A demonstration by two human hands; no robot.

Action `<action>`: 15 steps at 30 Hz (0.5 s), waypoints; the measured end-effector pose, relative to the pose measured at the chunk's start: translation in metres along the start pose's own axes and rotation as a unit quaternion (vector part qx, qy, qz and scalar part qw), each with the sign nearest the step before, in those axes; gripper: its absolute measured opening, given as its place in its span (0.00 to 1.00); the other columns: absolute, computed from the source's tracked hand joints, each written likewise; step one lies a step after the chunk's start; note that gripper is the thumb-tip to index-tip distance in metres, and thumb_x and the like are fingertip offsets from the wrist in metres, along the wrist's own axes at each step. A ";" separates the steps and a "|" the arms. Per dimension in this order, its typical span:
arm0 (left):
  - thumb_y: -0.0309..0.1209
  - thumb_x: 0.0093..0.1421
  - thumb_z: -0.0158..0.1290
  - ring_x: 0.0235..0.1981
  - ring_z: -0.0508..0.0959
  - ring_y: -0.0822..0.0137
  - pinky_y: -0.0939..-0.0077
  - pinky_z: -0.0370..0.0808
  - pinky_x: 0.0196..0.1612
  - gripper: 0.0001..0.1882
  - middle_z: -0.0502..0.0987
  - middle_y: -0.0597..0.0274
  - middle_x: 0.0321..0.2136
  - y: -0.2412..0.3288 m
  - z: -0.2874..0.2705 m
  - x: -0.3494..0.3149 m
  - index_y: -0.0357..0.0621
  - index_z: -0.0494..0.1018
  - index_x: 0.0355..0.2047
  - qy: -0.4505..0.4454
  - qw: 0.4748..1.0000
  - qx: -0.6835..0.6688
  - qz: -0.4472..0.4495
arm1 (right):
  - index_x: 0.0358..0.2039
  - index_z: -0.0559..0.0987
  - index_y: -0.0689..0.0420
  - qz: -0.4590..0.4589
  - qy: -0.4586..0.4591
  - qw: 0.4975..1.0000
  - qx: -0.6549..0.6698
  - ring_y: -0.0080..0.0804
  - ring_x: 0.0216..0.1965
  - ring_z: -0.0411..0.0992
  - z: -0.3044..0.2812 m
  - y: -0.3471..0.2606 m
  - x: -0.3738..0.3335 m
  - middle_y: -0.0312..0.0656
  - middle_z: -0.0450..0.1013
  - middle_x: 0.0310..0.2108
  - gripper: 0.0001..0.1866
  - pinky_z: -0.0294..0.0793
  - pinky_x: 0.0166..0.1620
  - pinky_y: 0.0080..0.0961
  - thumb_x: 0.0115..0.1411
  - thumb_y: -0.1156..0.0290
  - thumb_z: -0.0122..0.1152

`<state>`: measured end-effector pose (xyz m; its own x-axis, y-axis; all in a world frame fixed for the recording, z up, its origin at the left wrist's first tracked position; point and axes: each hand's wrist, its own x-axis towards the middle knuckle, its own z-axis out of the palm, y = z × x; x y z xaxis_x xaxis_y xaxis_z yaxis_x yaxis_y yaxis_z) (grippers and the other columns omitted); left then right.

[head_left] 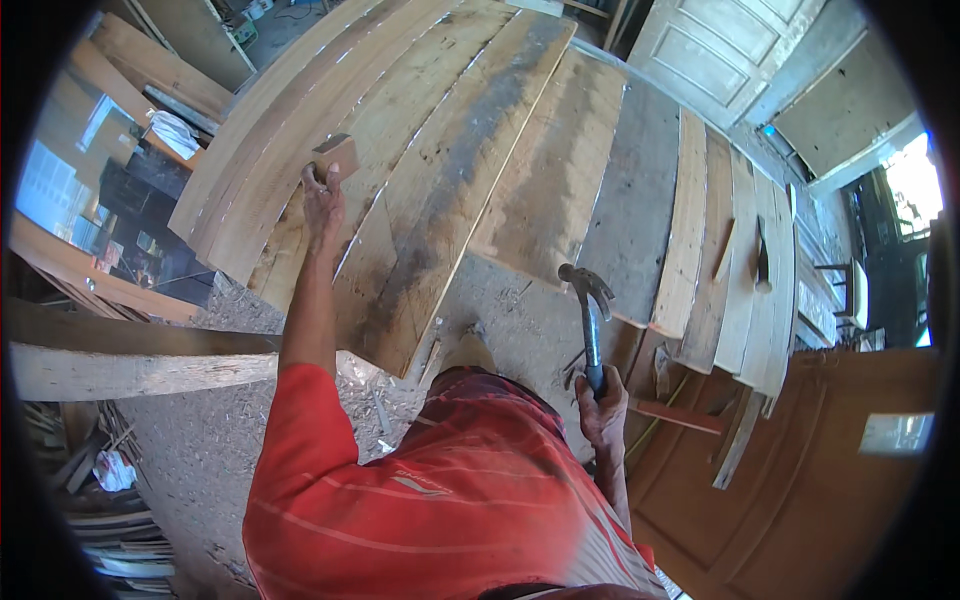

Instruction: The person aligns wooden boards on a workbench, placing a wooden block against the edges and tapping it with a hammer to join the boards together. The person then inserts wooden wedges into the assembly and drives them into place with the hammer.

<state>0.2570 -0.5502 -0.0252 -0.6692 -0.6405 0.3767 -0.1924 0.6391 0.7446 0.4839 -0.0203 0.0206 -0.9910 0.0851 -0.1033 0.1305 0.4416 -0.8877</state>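
My left hand point(325, 205) reaches out over the planks and grips a small wooden block point(338, 158), its fingers closed around the near end. Below it lies a wide surface of long boards point(400, 120) set side by side, with pale lines along several joints and dark stains on some. In my right hand point(602, 410) is a claw hammer point(590, 310), held by the lower handle with the head up. The hammer head stands near the boards' near edge, apart from the block.
On the right-hand boards lie a chisel-like tool point(763, 255) and a thin wood wedge point(725, 250). A thick beam point(150, 365) juts in at left. A brown panelled door point(800, 460) stands at lower right, a white door point(720, 50) at the back. Shavings litter the floor point(200, 450).
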 end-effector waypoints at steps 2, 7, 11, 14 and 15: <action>0.51 0.65 0.56 0.49 0.79 0.43 0.56 0.74 0.50 0.35 0.77 0.37 0.48 -0.015 -0.001 0.010 0.33 0.62 0.59 -0.004 1.000 0.002 -0.008 | 0.35 0.74 0.61 0.000 -0.001 1.000 0.020 0.21 0.21 0.63 0.002 -0.004 0.022 0.36 0.68 0.19 0.10 0.65 0.26 0.27 0.61 0.68 0.63; 0.44 0.60 0.64 0.49 0.79 0.45 0.58 0.75 0.51 0.38 0.77 0.39 0.49 -0.035 -0.011 0.001 0.33 0.61 0.60 -0.085 0.996 -0.008 0.012 | 0.39 0.75 0.62 0.016 -0.026 0.999 -0.011 0.24 0.24 0.63 0.009 -0.020 0.094 0.37 0.66 0.22 0.13 0.65 0.28 0.30 0.63 0.65 0.63; 0.41 0.54 0.68 0.61 0.70 0.46 0.55 0.67 0.63 0.49 0.69 0.39 0.60 0.024 -0.023 -0.016 0.34 0.55 0.67 0.004 0.999 0.051 -0.005 | 0.43 0.73 0.63 0.015 -0.052 0.998 -0.036 0.28 0.25 0.65 0.018 -0.050 0.166 0.40 0.67 0.23 0.16 0.67 0.30 0.32 0.67 0.61 0.58; 0.44 0.50 0.70 0.71 0.55 0.42 0.49 0.51 0.72 0.57 0.56 0.39 0.69 0.082 -0.004 -0.047 0.37 0.50 0.72 0.022 0.995 0.022 0.090 | 0.43 0.73 0.63 -0.034 -0.036 0.997 -0.065 0.31 0.24 0.66 0.026 -0.071 0.230 0.44 0.67 0.23 0.18 0.67 0.29 0.34 0.69 0.58 0.55; 0.47 0.49 0.70 0.72 0.53 0.43 0.49 0.51 0.72 0.58 0.55 0.39 0.70 0.099 0.007 -0.065 0.36 0.49 0.72 -0.089 0.988 0.047 0.116 | 0.40 0.72 0.60 -0.063 -0.026 0.995 -0.068 0.23 0.22 0.64 0.028 -0.084 0.252 0.36 0.66 0.21 0.18 0.63 0.26 0.27 0.70 0.55 0.53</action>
<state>0.2767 -0.4421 0.0199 -0.8169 -0.3922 0.4228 -0.0793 0.8026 0.5912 0.2224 -0.0612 0.0561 -0.9995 -0.0239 -0.0206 0.0036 0.5626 -0.8267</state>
